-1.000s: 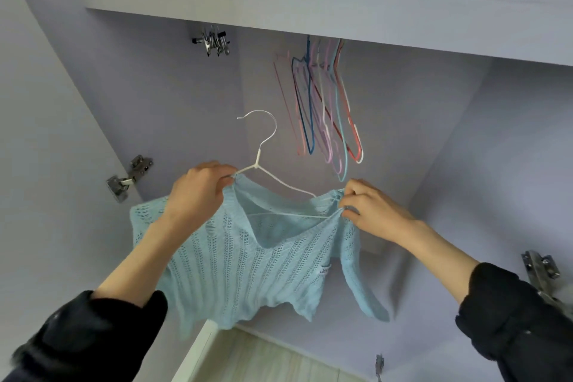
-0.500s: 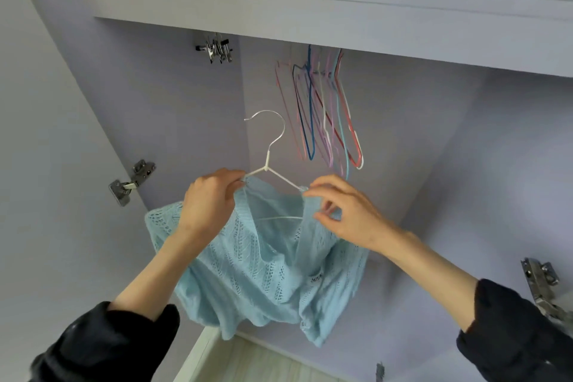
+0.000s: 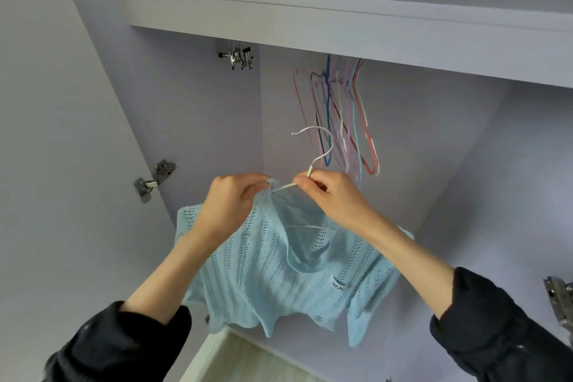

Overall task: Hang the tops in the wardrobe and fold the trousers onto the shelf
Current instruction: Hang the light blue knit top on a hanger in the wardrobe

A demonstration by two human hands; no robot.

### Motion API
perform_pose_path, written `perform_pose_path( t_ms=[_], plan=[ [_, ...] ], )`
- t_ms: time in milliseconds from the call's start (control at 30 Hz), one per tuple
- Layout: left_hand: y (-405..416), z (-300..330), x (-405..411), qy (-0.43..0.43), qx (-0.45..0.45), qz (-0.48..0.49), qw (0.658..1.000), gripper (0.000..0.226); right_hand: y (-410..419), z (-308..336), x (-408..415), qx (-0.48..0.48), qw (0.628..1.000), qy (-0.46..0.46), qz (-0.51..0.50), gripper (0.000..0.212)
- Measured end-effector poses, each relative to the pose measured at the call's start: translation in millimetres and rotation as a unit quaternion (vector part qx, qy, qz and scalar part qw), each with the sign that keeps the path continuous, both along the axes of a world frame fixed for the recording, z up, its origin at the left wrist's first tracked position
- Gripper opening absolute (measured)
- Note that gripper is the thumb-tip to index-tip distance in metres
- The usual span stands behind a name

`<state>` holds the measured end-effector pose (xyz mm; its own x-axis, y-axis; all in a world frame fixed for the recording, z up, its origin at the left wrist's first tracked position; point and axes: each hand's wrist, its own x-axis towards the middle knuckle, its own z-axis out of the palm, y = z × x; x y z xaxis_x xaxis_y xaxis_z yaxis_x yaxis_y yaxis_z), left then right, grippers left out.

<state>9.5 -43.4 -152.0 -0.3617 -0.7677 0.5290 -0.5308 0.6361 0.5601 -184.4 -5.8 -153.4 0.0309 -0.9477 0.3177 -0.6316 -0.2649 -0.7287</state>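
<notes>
A light blue knitted top (image 3: 279, 276) hangs on a white wire hanger (image 3: 321, 152) in front of the open wardrobe. My left hand (image 3: 229, 205) pinches the top's neckline at the hanger's left shoulder. My right hand (image 3: 331, 195) grips the hanger at the base of its hook. The hook points up and left, free of the rail. The hanger's lower bar shows through the neck opening; its right shoulder is hidden by my right hand and the knit.
Several coloured empty hangers (image 3: 341, 115) hang under the white shelf (image 3: 310, 15), just behind the hook. Metal clips (image 3: 238, 56) hang at the upper left. Door hinges (image 3: 153, 180) sit on the left panel, another hinge (image 3: 561, 298) at the right edge. A lower shelf edge (image 3: 201, 360) lies below.
My right hand moved left from the top's right shoulder to the hanger's neck and now grips it. The top bunched inward and hangs lower on the right. The view tilted upward.
</notes>
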Motion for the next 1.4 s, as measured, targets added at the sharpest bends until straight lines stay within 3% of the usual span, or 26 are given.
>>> perform_pose_path(
  t_ms=[167,367,667,800,933,1000,1100,1233,1300,1400],
  plan=[
    [-21.1,18.4,33.2,0.031,-0.010,0.089,0.995,0.019,1.7,-12.2,-26.5,0.033,0.996,0.076,-0.044,0.026],
    [-18.5,6.4,30.8,-0.084,0.024,-0.028,0.996,0.020,-0.8,13.8,-34.5,0.008,0.998,-0.043,-0.051,0.028],
    [-9.0,1.9,14.3,-0.060,-0.023,0.013,0.998,0.013,5.9,19.3,-23.8,0.020,0.998,-0.051,-0.043,0.030],
    [-3.5,-8.0,6.4,-0.075,0.033,-0.037,0.996,0.016,8.1,15.4,-21.6,0.018,0.998,-0.055,-0.032,0.030],
    [-3.4,-20.9,4.1,-0.055,0.055,0.005,0.997,0.016,8.5,7.1,-17.6,0.026,0.998,-0.052,-0.019,0.029],
    [-4.0,-22.9,4.4,-0.029,0.042,0.028,0.998,0.015,7.9,6.5,-25.2,0.006,1.000,-0.015,-0.020,0.026],
    [-10.0,-22.7,14.6,0.001,0.033,0.063,0.997,0.014,12.9,0.9,-60.1,-0.027,0.990,0.115,-0.075,0.025],
    [-16.8,-18.8,30.6,0.028,0.030,0.094,0.995,0.015,26.8,-19.9,-95.6,0.048,0.969,0.188,-0.150,0.026],
    [-19.3,-18.0,32.6,0.029,0.030,0.097,0.994,0.015,26.9,-24.0,-98.1,0.041,0.971,0.157,-0.178,0.018],
    [-22.7,-18.6,33.5,0.023,0.032,0.107,0.993,0.016,27.5,-16.5,-99.1,0.043,0.985,0.026,-0.167,0.019]
  ],
)
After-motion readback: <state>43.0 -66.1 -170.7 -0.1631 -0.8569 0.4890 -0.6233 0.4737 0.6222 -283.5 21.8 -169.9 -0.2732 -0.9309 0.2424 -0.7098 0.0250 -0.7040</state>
